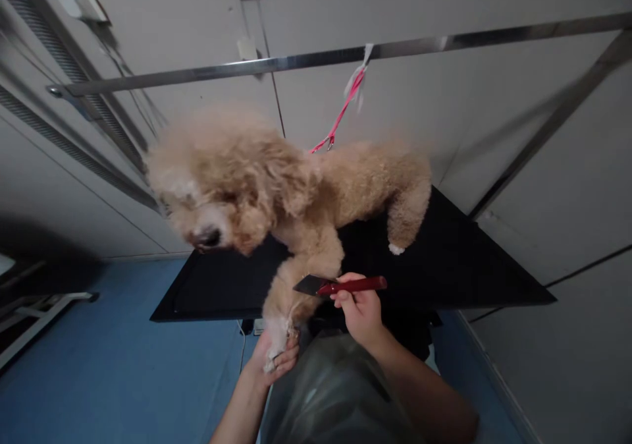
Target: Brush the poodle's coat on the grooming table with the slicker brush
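Note:
A curly apricot dog [365, 177] stands on a black grooming table [444, 266], its head turned down to the left and slightly blurred. My left hand [279, 358] is wrapped round one of its front paws, below the table's near edge. In my right hand [363, 309] is a slicker brush [353, 286] with a red handle, pinched between thumb and fingers. The brush's dark flat head points left and lies against or just over the fur of that raised front leg; contact is hard to make out.
A metal bar [316, 60] crosses above the dog, and a pink leash [345, 111] hangs from it to the dog's back. Grey ribbed hoses [74, 141] run along the wall at left. A white-framed stand [44, 319] is on the blue floor [148, 365].

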{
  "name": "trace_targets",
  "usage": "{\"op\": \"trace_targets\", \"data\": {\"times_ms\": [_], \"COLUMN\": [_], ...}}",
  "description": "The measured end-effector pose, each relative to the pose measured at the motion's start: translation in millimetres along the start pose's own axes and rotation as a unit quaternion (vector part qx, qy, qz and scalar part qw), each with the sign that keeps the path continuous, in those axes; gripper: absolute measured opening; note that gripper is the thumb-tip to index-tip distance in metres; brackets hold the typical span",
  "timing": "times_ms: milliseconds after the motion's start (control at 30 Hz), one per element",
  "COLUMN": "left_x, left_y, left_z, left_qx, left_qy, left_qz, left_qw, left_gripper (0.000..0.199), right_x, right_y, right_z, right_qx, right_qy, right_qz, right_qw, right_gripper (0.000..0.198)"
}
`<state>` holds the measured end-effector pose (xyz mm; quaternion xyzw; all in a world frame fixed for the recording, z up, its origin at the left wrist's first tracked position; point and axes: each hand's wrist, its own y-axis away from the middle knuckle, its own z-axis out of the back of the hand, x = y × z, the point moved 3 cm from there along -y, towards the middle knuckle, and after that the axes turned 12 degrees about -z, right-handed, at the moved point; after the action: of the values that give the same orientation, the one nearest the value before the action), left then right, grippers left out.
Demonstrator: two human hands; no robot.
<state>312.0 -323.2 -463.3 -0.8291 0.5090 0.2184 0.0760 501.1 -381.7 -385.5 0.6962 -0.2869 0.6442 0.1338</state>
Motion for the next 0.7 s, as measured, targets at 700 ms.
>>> {"op": "trace_targets", "data": {"times_ms": [700], "left_x": [-29], "left_y": [12], "left_z": [12], "left_qx": [-0.008], "left_qy": [-0.021], "left_qz": [0.086], "left_qw": [0.996], "left_gripper": [0.028], "right_x": [-14], "right_y": [20], "right_z": [-8], "right_qx": [0.026], "right_qy": [-0.082], "right_qz": [-0.104], "right_qw": [0.991], "right_gripper": [0.024]}}
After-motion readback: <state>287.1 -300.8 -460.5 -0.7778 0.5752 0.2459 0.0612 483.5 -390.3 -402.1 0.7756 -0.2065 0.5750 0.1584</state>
